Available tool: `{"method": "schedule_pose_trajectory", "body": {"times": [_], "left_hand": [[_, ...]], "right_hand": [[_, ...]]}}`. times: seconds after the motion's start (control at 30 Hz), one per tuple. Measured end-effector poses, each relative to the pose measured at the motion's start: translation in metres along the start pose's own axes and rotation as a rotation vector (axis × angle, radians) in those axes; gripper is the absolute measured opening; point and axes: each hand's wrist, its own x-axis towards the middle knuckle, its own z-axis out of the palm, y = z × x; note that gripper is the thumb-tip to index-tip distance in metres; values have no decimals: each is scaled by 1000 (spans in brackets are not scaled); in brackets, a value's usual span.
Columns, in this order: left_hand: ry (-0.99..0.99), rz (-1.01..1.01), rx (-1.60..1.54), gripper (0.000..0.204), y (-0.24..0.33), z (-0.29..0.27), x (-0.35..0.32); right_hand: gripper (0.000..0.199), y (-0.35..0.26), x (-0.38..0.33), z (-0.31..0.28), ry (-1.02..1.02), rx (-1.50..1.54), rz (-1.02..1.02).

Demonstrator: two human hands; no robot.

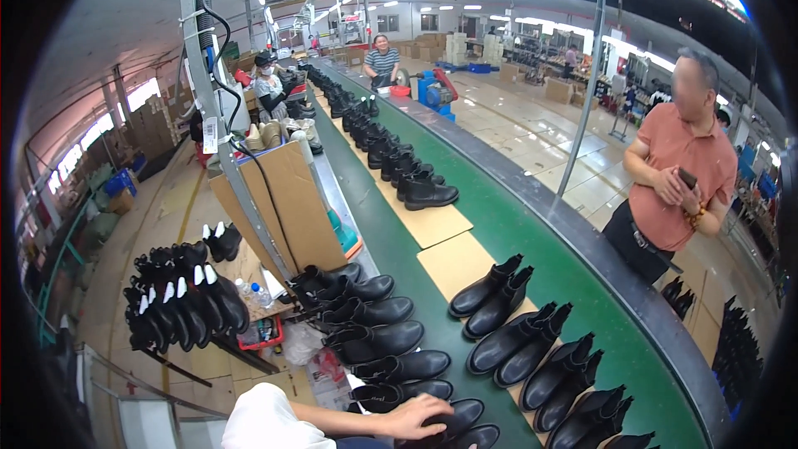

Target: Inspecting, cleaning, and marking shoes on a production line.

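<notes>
My left hand [416, 417], at the end of a bare forearm with a white sleeve, reaches in from the lower edge. Its fingers and thumb bend over the upper part of a black ankle boot [467, 412] and grip it. That boot belongs to a row of black boots [386, 337] along the near left side of the green conveyor belt [573, 291], toes pointing right. Another boot [484, 436] lies just below it, cut by the lower edge. My right hand does not show.
Paired black boots [532, 345] stand on tan cardboard sheets [453, 264] along the belt. A metal post [249, 199] and a cardboard panel [283, 208] rise at the left, near a table of boots [195, 308]. A person in a salmon shirt [686, 170] stands across the belt.
</notes>
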Motion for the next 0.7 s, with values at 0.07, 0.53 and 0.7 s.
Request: {"method": "schedule_pose_trajectory", "body": {"times": [0.07,0.53,0.7], "left_hand": [[-6,-266,74,80,-5,3,-6],[-440,-329,-392,93,-69,51,-17],[-658,-381,-536,92,-65,27,-5]], "right_hand": [[80,-12,-13,2,-94,-39,-6],[95,17,-37,12,32,175,191],[84,5,-39,7,-3,269,168]]}}
